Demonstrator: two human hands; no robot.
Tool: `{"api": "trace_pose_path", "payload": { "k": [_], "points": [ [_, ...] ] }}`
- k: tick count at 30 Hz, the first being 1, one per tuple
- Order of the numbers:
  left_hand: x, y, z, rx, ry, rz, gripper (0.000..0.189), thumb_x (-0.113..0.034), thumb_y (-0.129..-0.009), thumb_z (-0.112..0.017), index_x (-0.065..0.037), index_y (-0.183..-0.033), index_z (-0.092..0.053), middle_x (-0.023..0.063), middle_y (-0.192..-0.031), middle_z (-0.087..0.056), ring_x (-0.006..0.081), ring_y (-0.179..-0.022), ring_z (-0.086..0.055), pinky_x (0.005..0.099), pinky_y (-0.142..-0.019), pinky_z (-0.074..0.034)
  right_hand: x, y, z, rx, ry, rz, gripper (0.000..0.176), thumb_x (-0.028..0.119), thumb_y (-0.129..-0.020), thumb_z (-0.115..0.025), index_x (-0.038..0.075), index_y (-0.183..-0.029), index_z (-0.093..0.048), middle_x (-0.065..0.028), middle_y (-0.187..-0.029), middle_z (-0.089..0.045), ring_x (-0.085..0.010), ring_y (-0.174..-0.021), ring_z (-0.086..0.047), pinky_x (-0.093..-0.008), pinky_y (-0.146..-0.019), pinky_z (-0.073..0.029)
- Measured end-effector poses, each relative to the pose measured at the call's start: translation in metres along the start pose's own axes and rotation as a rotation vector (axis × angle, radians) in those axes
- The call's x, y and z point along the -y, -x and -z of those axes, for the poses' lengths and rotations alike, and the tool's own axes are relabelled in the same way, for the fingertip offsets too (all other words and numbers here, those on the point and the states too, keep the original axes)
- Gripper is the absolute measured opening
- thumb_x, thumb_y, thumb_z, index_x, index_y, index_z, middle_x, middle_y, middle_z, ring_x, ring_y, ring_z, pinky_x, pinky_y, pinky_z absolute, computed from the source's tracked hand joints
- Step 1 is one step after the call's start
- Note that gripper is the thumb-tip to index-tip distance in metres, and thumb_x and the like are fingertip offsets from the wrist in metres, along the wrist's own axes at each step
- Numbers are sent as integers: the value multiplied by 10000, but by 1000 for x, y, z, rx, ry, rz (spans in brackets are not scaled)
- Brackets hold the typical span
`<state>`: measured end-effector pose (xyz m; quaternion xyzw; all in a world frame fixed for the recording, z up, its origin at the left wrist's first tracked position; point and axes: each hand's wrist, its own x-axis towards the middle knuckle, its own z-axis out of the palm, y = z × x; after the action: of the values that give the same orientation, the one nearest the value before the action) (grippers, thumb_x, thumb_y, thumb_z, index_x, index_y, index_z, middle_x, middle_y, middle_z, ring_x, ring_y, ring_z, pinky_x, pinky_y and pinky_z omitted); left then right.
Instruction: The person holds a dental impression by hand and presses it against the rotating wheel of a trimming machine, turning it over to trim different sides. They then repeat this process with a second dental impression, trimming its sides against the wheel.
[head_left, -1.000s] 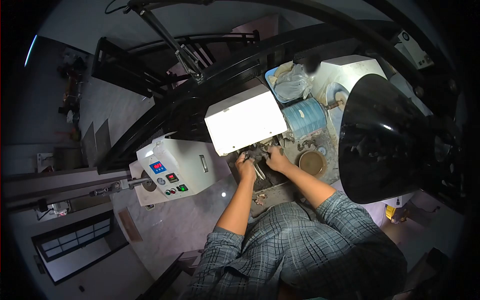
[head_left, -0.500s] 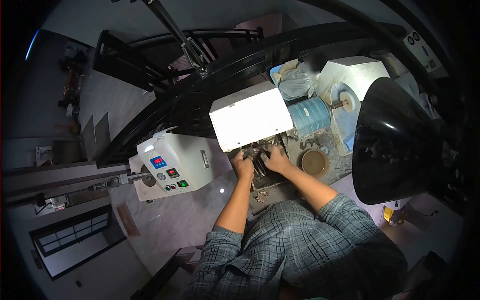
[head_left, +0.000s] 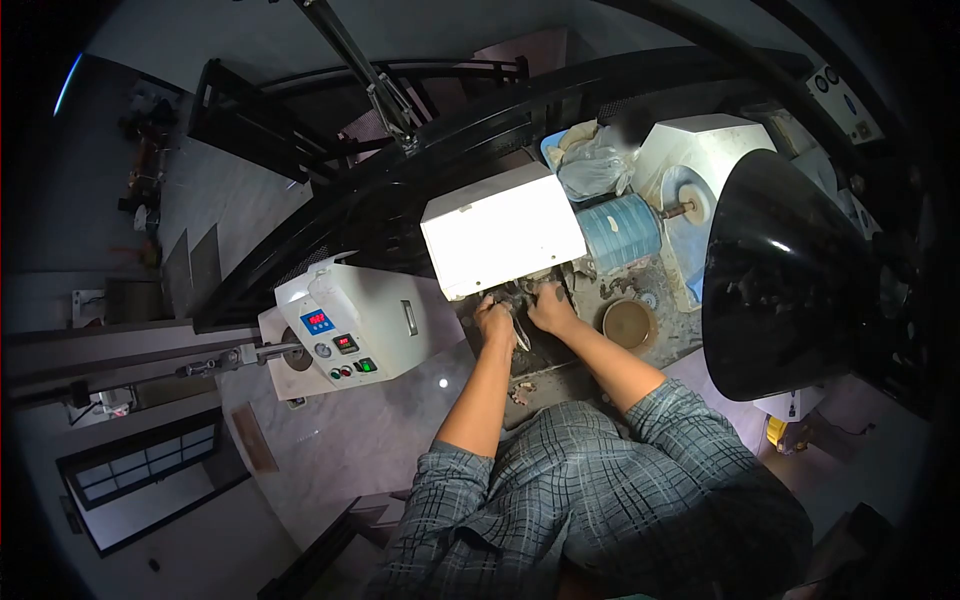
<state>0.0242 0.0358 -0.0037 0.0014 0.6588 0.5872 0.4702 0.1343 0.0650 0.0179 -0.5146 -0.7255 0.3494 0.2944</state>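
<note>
My left hand [head_left: 493, 319] is closed under the front edge of a white machine hood [head_left: 505, 235]. A slim, shiny metal piece [head_left: 521, 337] points down from the fingers of that hand, its upper end hidden. Just to the right, my right hand [head_left: 550, 308] is curled shut at the same height, with dark smudges on its fingers. What lies between its fingers is too small and dark to make out. The space under the hood is dark, so the part near my fingertips is obscured.
Right of my hands stands a round brown bowl [head_left: 629, 325] on the dirty bench. Behind it lies a blue ribbed cylinder [head_left: 620, 232] beside a shaft with a pale wheel [head_left: 692, 203]. A black lamp shade [head_left: 775, 285] looms right; a white control box [head_left: 370, 320] stands left.
My fingers have closed in more, and my right hand has turned slightly. The shiny metal piece has shifted a little to the right and catches more light.
</note>
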Motion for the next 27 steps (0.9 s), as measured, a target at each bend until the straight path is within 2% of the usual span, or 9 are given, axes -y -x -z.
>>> {"api": "trace_pose_path", "payload": {
  "k": [5,8,11,13,17,20,21,24,27],
  "points": [
    [11,-19,13,136,100,-30,183,129,-619,-425,13,-680,-553,-2,-636,-479,104,-580,-437,225,-521,-335,16,-5,11,152,53,-70,176,44,-650,-592,-77,-760,-527,-274,-679,-529,-431,-681,-529,-450,-615,-428],
    [-5,-2,19,148,-253,-221,203,122,-617,-437,25,-724,-581,0,-636,-488,117,-597,-454,228,-554,-366,10,5,9,321,4,-191,326,116,-676,-596,-90,-914,-511,-301,-905,-520,-420,-861,-515,-438,-755,-426],
    [13,-16,31,121,-337,-439,235,118,-615,-445,28,-770,-599,7,-671,-530,111,-615,-468,222,-588,-384,-10,35,0,149,284,17,421,196,-702,-563,-85,-1013,-523,-313,-1143,-423,-408,-1076,-419,-397,-902,-376],
    [-18,16,20,90,-342,-435,237,118,-617,-451,24,-776,-600,10,-697,-546,105,-634,-476,221,-601,-388,4,57,14,555,407,72,554,291,-732,-530,-84,-1131,-444,-284,-1287,-264,-418,-1180,-282,-380,-989,-293],
    [-3,-3,31,272,-205,-330,248,125,-619,-457,13,-787,-602,15,-737,-572,93,-662,-489,218,-620,-392,13,74,18,766,341,83,521,303,-731,-524,-43,-1119,-479,-258,-1212,-395,-395,-1112,-389,-386,-960,-330],
    [-5,1,30,287,-219,-342,258,134,-614,-446,15,-785,-599,10,-731,-569,95,-654,-486,217,-621,-392,-4,65,1,688,92,-462,351,252,-767,-454,-29,-929,-589,-243,-904,-584,-336,-813,-566,-381,-811,-429],
    [-3,1,31,288,-221,-340,258,134,-614,-446,15,-785,-599,10,-731,-569,95,-654,-486,217,-621,-392,-17,43,9,895,-40,-191,299,166,-752,-456,-32,-932,-592,-229,-950,-581,-292,-828,-567,-362,-771,-432],
    [0,0,33,211,-363,-412,254,136,-612,-438,17,-772,-595,8,-725,-566,95,-644,-483,217,-601,-393,-20,35,17,577,-455,-354,275,84,-726,-462,-40,-939,-583,-228,-940,-578,-255,-802,-563,-351,-738,-432],
    [3,1,32,175,-429,-309,236,134,-613,-447,14,-756,-592,10,-714,-561,88,-647,-484,219,-580,-394,23,21,40,251,-667,-88,198,54,-725,-482,-39,-868,-582,-252,-875,-571,-370,-835,-550,-356,-740,-430]
  ]
}}
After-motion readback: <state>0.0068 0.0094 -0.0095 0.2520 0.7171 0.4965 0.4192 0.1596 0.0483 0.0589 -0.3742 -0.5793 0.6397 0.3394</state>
